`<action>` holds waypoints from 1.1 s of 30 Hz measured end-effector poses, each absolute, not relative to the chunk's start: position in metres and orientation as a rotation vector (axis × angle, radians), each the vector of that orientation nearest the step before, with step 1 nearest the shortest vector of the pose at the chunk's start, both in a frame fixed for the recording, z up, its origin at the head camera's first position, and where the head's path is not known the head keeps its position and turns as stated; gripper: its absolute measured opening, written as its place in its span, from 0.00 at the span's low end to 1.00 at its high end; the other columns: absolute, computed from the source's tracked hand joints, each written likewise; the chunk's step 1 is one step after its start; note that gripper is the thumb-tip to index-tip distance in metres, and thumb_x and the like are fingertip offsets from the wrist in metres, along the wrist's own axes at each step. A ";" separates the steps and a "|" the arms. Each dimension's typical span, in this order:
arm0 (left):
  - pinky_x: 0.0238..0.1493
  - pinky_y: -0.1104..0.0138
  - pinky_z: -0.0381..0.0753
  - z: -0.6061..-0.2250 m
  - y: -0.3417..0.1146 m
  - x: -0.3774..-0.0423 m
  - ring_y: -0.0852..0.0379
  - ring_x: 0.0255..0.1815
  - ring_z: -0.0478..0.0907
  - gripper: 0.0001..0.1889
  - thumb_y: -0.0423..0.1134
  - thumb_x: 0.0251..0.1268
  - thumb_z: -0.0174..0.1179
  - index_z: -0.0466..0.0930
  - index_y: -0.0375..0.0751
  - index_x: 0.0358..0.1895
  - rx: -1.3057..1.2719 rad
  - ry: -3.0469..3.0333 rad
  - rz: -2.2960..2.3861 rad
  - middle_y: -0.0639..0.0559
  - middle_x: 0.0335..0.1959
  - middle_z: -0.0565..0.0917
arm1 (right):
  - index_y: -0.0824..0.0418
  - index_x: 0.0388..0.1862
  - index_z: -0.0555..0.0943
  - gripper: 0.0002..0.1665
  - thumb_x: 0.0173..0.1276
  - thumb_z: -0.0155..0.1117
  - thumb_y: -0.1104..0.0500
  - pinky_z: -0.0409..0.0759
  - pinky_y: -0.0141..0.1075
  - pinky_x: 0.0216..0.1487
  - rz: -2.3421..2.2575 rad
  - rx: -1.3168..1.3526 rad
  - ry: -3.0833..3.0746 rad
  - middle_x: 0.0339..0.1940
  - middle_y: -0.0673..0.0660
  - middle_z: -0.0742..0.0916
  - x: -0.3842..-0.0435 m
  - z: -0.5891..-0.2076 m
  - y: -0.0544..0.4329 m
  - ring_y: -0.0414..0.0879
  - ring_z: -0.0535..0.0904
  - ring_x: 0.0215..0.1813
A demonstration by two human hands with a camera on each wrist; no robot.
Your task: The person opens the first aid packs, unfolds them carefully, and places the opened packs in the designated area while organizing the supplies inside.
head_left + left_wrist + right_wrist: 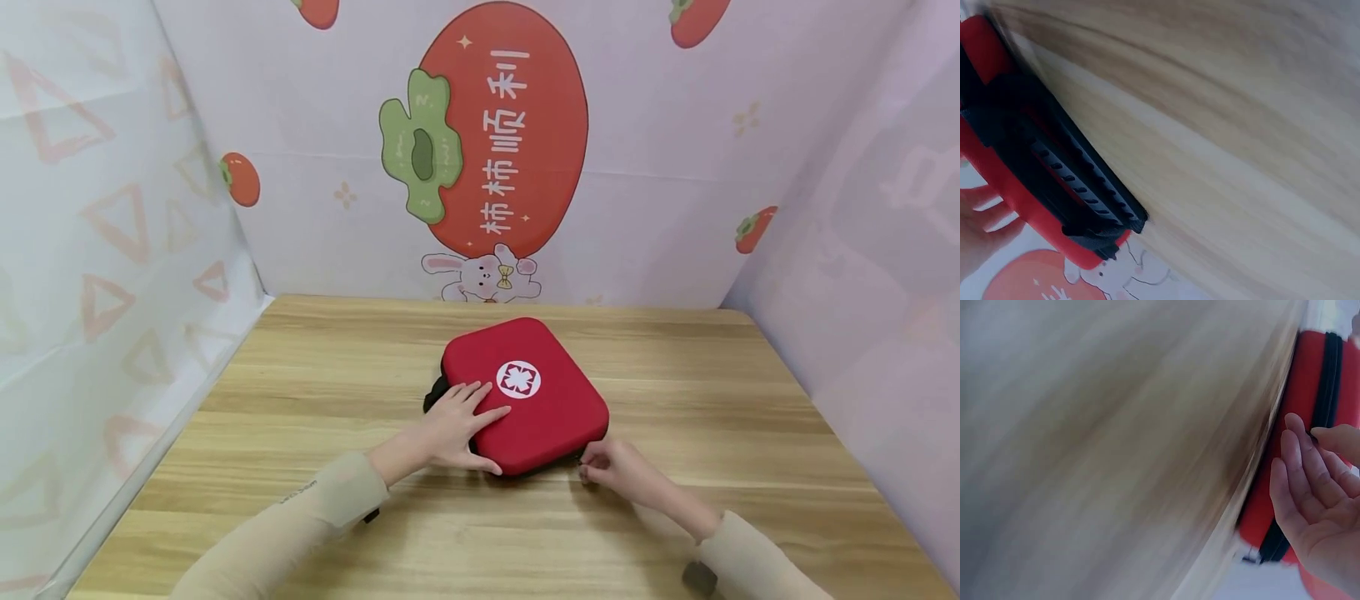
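Evidently, the red case on the bench is steadied by the left hand, fingers spread across its top, while the zipper pull is pinched by the right hand. The pull is best drawn level (never yanked upward) around the case.

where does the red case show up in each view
Head: case below centre, slightly right.
Left wrist: case along the left edge, slanting from upper left towards the bottom.
Right wrist: case along the right edge, partly behind the hand.
Shared landmark: the wood-grain table.
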State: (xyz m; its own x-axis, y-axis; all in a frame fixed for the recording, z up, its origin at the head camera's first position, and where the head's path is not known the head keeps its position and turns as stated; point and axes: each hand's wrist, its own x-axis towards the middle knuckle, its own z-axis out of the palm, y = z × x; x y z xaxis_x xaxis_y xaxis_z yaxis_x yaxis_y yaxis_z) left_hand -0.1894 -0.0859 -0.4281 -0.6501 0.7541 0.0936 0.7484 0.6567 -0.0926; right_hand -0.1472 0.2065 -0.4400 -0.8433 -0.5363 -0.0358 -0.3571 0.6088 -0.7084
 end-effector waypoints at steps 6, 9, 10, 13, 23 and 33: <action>0.61 0.55 0.57 -0.430 -0.069 -0.184 0.44 0.62 0.59 0.41 0.74 0.47 0.43 0.62 0.56 0.64 -1.178 -2.747 0.119 0.41 0.63 0.62 | 0.62 0.26 0.78 0.02 0.57 0.61 0.66 0.75 0.27 0.27 -1.056 -0.780 2.578 0.23 0.48 0.83 -0.146 -0.440 0.195 0.33 0.75 0.26; 0.60 0.54 0.58 -0.430 -0.063 -0.182 0.44 0.61 0.60 0.41 0.74 0.47 0.42 0.62 0.56 0.64 -1.149 -2.759 0.143 0.41 0.62 0.63 | 0.63 0.25 0.78 0.03 0.57 0.61 0.66 0.75 0.27 0.27 -1.049 -0.762 2.599 0.23 0.48 0.83 -0.145 -0.441 0.195 0.33 0.75 0.26; 0.60 0.54 0.58 -0.430 -0.061 -0.182 0.44 0.61 0.60 0.41 0.74 0.47 0.42 0.62 0.56 0.64 -1.139 -2.757 0.153 0.41 0.62 0.63 | 0.64 0.25 0.78 0.03 0.57 0.60 0.66 0.75 0.27 0.27 -1.053 -0.757 2.596 0.23 0.49 0.83 -0.144 -0.440 0.195 0.33 0.75 0.26; 0.59 0.54 0.59 -0.430 -0.055 -0.181 0.44 0.60 0.61 0.41 0.75 0.47 0.41 0.62 0.56 0.64 -1.104 -2.753 0.160 0.40 0.61 0.64 | 0.65 0.26 0.78 0.03 0.58 0.59 0.66 0.76 0.27 0.28 -1.091 -0.766 2.540 0.24 0.50 0.83 -0.143 -0.440 0.191 0.34 0.75 0.27; 0.57 0.53 0.61 -0.434 -0.045 -0.183 0.45 0.58 0.63 0.43 0.77 0.45 0.39 0.63 0.56 0.63 -1.011 -2.771 0.104 0.41 0.59 0.66 | 0.61 0.25 0.79 0.03 0.58 0.60 0.65 0.74 0.27 0.30 -1.066 -0.844 2.524 0.24 0.46 0.81 -0.141 -0.441 0.179 0.32 0.73 0.29; 0.63 0.55 0.52 -0.424 -0.077 -0.213 0.47 0.65 0.53 0.36 0.69 0.49 0.50 0.64 0.58 0.62 -1.186 -2.841 -0.127 0.43 0.64 0.60 | 0.58 0.26 0.80 0.03 0.57 0.61 0.63 0.73 0.28 0.34 -0.993 -0.889 2.572 0.25 0.42 0.80 -0.143 -0.440 0.184 0.32 0.73 0.31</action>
